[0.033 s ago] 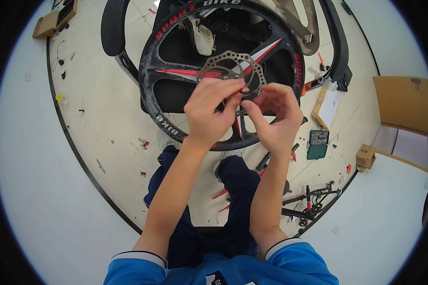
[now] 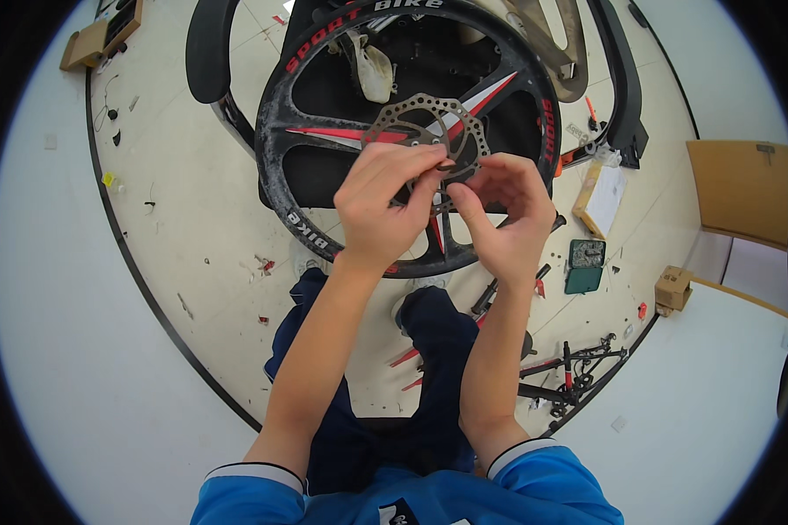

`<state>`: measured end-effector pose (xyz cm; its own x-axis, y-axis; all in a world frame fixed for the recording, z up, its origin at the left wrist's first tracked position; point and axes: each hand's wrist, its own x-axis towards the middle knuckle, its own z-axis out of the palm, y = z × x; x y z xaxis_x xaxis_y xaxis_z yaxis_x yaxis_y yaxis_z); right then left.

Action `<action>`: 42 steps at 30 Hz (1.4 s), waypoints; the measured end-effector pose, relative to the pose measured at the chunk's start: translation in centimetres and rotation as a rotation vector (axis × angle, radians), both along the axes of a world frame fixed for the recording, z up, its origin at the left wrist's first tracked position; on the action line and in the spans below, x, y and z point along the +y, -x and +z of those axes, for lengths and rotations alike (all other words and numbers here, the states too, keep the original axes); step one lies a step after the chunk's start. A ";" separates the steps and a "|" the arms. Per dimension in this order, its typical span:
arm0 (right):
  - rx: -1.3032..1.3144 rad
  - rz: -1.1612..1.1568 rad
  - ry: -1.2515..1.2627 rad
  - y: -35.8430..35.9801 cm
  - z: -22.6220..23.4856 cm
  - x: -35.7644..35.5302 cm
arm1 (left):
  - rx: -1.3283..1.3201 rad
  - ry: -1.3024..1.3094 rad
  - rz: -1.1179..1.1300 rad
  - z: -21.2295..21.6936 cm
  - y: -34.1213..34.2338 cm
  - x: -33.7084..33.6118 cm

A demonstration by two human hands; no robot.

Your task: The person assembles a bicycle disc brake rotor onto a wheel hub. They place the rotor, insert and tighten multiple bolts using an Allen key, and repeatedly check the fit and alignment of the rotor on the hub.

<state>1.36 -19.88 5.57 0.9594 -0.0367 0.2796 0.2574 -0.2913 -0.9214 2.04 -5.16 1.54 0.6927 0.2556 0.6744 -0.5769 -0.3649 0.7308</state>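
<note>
A black bicycle wheel [image 2: 276,122] with red and white spokes lies flat in front of me on a black chair seat. At its middle is a silver disc brake rotor [image 2: 394,107] with a ring of holes. Over the rotor's near left part, my left hand [image 2: 385,197] pinches thumb and forefinger together at the hub. Something small and dark shows at those fingertips, too small to name. Close by on the right, my right hand [image 2: 512,214] has bent fingers, with a gap between thumb and fingertips and nothing visible in it. Both hands cover part of the rotor and hub.
Chair armrests [image 2: 208,57] flank the wheel. A stained whitish glove [image 2: 375,72] lies beyond the hub. On the floor to the right are a green case of small parts [image 2: 584,278], a white-topped box [image 2: 602,199] and a bicycle frame [image 2: 547,367]. Small scraps lie at left.
My left hand has shifted very slightly to the left, its fingertips still pinched. My right hand has barely moved. The wheel and rotor stay in place.
</note>
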 end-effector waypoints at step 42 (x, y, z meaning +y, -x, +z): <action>0.421 0.499 0.519 -6.2 -0.5 -3.7 | 0.595 -0.045 -0.233 -0.8 0.6 1.1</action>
<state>7.51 -23.54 5.08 0.8570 0.4551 -0.2420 0.1327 -0.6485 -0.7496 1.45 -4.10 0.76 0.9859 0.0331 0.1639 -0.1452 -0.3169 0.9373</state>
